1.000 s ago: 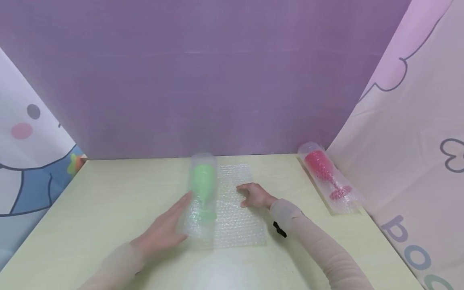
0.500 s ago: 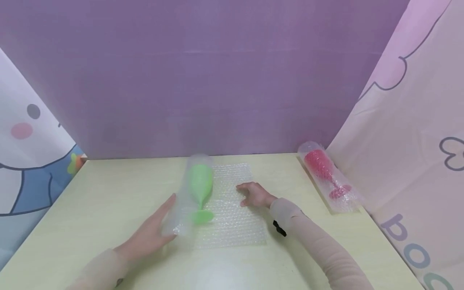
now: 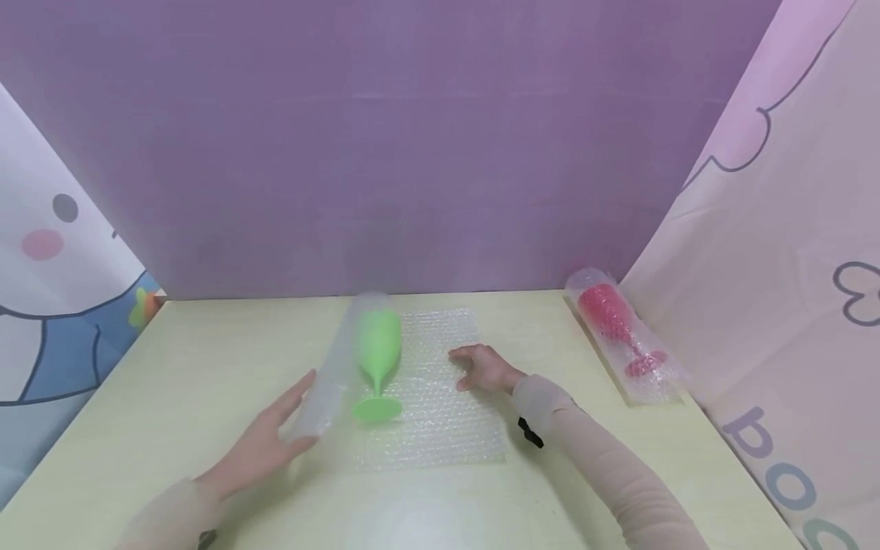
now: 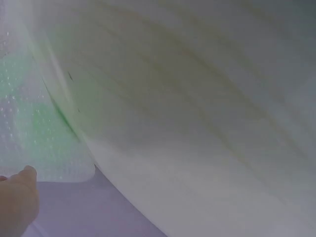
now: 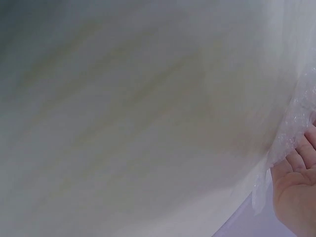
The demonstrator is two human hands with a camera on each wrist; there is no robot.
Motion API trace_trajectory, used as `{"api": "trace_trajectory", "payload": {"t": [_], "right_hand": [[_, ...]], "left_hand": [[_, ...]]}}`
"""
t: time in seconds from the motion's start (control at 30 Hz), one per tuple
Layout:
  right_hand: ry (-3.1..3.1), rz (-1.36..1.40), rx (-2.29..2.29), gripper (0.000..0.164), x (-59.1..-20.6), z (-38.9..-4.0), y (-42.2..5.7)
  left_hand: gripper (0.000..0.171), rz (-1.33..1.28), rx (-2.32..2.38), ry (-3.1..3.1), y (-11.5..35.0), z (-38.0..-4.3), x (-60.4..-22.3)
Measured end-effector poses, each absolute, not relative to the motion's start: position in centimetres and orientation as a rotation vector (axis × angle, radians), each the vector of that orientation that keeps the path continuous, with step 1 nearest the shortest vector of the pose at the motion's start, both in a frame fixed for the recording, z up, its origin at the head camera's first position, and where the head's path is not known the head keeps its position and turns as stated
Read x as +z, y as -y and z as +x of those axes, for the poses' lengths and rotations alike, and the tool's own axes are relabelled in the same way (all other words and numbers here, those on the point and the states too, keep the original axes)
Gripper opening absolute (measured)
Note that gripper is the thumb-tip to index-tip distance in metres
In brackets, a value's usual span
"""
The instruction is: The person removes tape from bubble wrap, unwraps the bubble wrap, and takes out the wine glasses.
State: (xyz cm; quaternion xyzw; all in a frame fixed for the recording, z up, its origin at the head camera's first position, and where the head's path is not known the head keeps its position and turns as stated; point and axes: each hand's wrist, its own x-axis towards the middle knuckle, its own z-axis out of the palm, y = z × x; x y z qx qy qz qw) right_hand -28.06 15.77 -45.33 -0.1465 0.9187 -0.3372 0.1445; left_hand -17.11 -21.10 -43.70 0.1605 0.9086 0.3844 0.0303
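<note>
A light green goblet [image 3: 380, 351] lies on a sheet of bubble wrap [image 3: 440, 412], its bowl away from me and its foot nearer. The left part of the wrap rises beside it as a cloudy flap [image 3: 330, 382]. My left hand [image 3: 257, 443] meets that flap's left edge, index finger and thumb extended and apart. In the left wrist view my thumb [image 4: 19, 197] shows below the wrap, with blurred green through it. My right hand [image 3: 486, 368] rests on the wrap's right side, fingers and thumb spread. The right wrist view catches its palm and fingers [image 5: 296, 160] against the wrap's edge.
A red goblet [image 3: 605, 309] in bubble wrap [image 3: 653, 393] lies at the table's far right, close to the printed side cloth [image 3: 791, 252]. A purple backdrop [image 3: 385, 153] hangs behind the pale table [image 3: 234, 344].
The left hand has moved left and toward me, carrying the wrap's flap off the green goblet, which now shows bare. The goblet has turned slightly left. My right hand has stayed in place.
</note>
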Motion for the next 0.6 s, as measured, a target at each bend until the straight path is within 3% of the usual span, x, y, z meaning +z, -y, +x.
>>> {"api": "trace_trajectory", "payload": {"t": [0.6], "right_hand": [[-2.641, -0.418, -1.001, 0.067, -45.6, -28.0, -15.9]], "left_hand": [[0.084, 0.471, 1.240, -2.784, 24.0, -16.4, -43.5]]}}
